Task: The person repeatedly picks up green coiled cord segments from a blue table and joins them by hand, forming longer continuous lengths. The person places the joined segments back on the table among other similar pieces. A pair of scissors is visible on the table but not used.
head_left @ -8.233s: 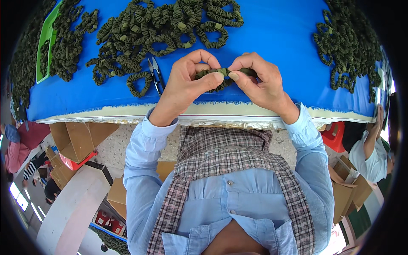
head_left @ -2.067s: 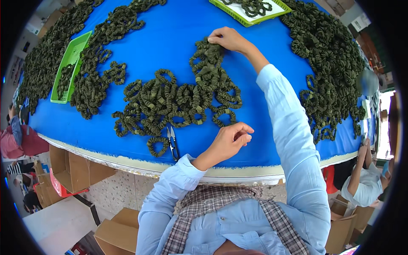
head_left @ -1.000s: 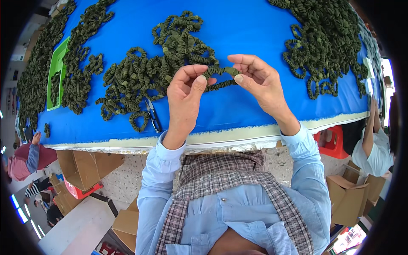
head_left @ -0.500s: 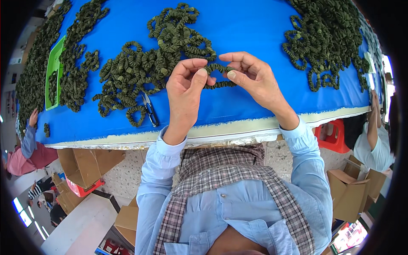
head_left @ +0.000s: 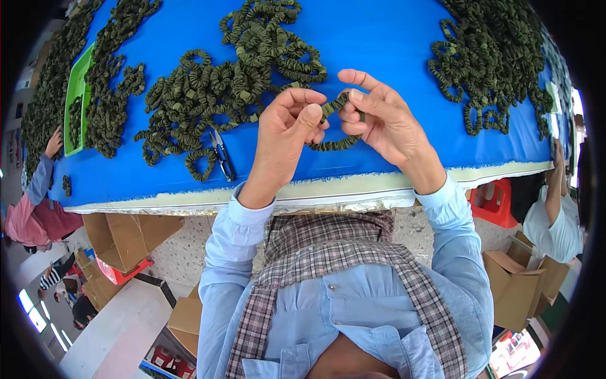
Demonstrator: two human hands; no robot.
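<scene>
While the soft, light green ruffled loop point(head_left: 333, 129) is pinched between fingers of the left hand point(head_left: 287, 129) and right hand point(head_left: 385, 123), its gathered band is judged the surest hold.

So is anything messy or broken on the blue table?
Nothing looks broken. The green ruffled loops lie in loose heaps on the blue table, with scissors beside them. Both the left hand and the right hand hold one loop between them.
</scene>
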